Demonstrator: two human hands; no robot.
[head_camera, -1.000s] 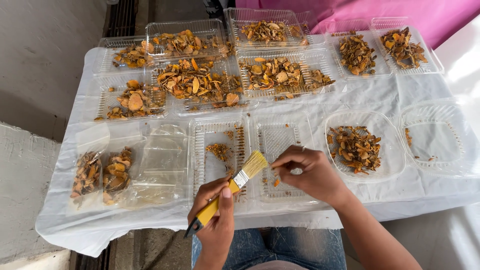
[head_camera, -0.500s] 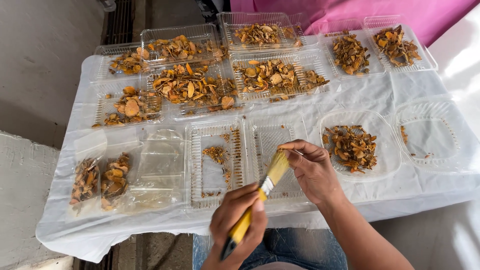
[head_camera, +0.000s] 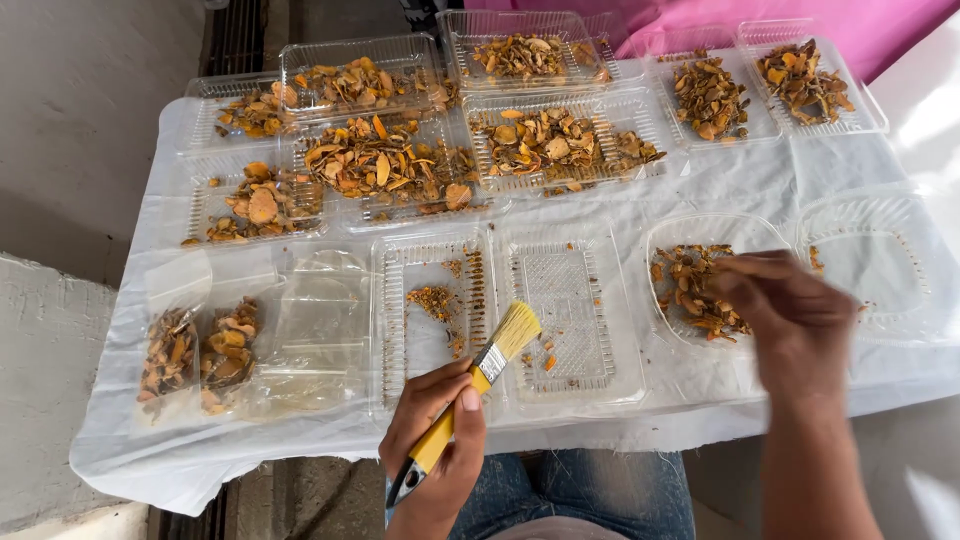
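The right hand (head_camera: 790, 315) had swung, blurred, its grip untellable, from the open tray (head_camera: 570, 310) at the table's near edge to the round dish of dried slices (head_camera: 700, 290), while the left hand (head_camera: 435, 445) clenched the yellow-handled brush (head_camera: 475, 375).

Two bare hands show: the left hand (head_camera: 435, 440) near centre, the right hand (head_camera: 790, 310) at right. One flat paintbrush with a yellow handle and pale bristles (head_camera: 480, 375) is present. Far across the white plastic-covered surface (head_camera: 720, 180), seven clear plastic trays of orange dried slices (head_camera: 385, 165) stand. Nearer, four clear plastic trays lie almost bare (head_camera: 570, 305). At near left, two clear plastic bags of dried pieces (head_camera: 195, 355) lie side by side.
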